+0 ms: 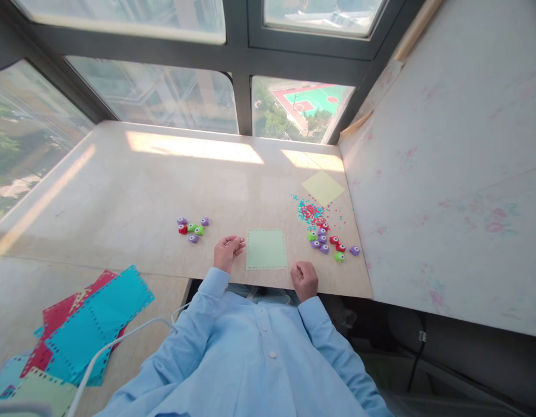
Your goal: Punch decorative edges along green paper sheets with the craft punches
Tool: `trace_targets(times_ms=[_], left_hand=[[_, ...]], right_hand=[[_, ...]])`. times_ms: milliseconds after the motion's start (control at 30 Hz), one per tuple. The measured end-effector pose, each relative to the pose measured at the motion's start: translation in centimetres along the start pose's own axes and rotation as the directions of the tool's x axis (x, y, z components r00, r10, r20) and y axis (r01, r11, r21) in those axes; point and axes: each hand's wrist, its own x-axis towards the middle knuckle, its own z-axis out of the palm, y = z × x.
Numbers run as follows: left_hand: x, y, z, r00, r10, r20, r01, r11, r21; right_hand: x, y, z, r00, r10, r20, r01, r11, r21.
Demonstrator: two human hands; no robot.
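Note:
A pale green sheet of paper (266, 249) with a row of small holes along its edges lies flat on the table in front of me. Just left of it is my left hand (228, 253), fingers loosely bent and slightly apart, with nothing clearly seen in them. My right hand (304, 281) rests in a loose fist at the table's front edge, below the sheet's right corner. Beyond it lie several purple, red and green eye-shaped hole punches (323, 238). A smaller group of such punches (192, 229) sits left of the sheet.
Red and blue paper bits (310, 213) are scattered by a pale yellow sheet (323, 187) at the back right. Red, blue and green punched sheets (98, 324) overlap at the lower left, with a white cable (120, 339) crossing nearby. A wall (445, 174) bounds the right.

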Motion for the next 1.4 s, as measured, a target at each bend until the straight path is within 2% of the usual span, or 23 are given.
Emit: trace_targets(times_ms=[200,400,533,767,900,1000,1133,1267,1400], left_hand=[[-1.5,0.6,2.3,0.992,-0.071,0.109,0.072,0.997,-0.011],[-1.9,0.4,5.4,0.979,-0.08,0.189,0.066,0.994,0.083],[-1.5,0.0,8.6,0.968,-0.056,0.244,0.02,0.989,0.147],[0.4,-0.9,15.5,0.945,-0.059,0.323,-0.03,0.964,0.265],[1.6,-1.4,17.7,0.949,-0.044,0.312,-0.064,0.942,0.329],[2.4,-1.6,17.6,0.954,-0.013,0.3,-0.104,0.924,0.369],[3.1,-1.5,15.6,0.951,0.081,0.298,-0.205,0.887,0.413],[3.2,-1.0,11.5,0.915,0.249,0.317,-0.379,0.801,0.464],[2.0,-0.7,6.7,0.829,0.398,0.392,-0.558,0.643,0.525]], right_hand=[[-0.3,0.2,-0.2,1.0,0.017,0.009,-0.018,0.999,0.043],[-0.4,0.2,-0.2,1.0,0.024,0.004,-0.024,0.998,0.063],[-0.3,0.2,-0.1,1.0,0.025,-0.009,-0.024,0.998,0.05],[-0.3,0.3,0.0,1.0,0.027,-0.012,-0.026,0.999,0.042],[-0.4,0.4,0.0,1.0,0.03,-0.006,-0.03,0.999,0.046],[-0.4,0.5,0.0,0.999,0.037,-0.002,-0.037,0.998,0.05],[-0.4,0.4,0.0,0.999,0.044,-0.007,-0.043,0.997,0.056],[-0.4,0.4,-0.1,0.999,0.051,-0.005,-0.05,0.997,0.066],[-0.2,0.4,0.0,0.997,0.072,0.005,-0.072,0.994,0.076]])
